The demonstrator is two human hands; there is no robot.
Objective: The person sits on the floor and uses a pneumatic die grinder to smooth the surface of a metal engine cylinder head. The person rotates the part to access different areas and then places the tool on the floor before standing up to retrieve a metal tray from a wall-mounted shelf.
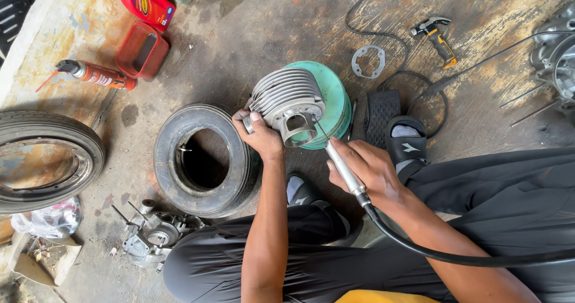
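My left hand (259, 134) grips a finned grey metal engine cylinder (286, 99), tilted on its side over a green round container (335, 102). My right hand (368, 168) holds a slim metal rotary tool handpiece (342, 166), whose thin bit points into the cylinder's open bore. A black flexible hose (455, 256) runs from the handpiece back along my right forearm.
A small black tyre (200, 159) lies left of my hand; a larger wheel (45, 159) lies farther left. An engine casing part (153, 234), a spray can (96, 73), a red bottle and red tray, a gasket ring (367, 61), a hammer (437, 35) and cables lie on the concrete floor.
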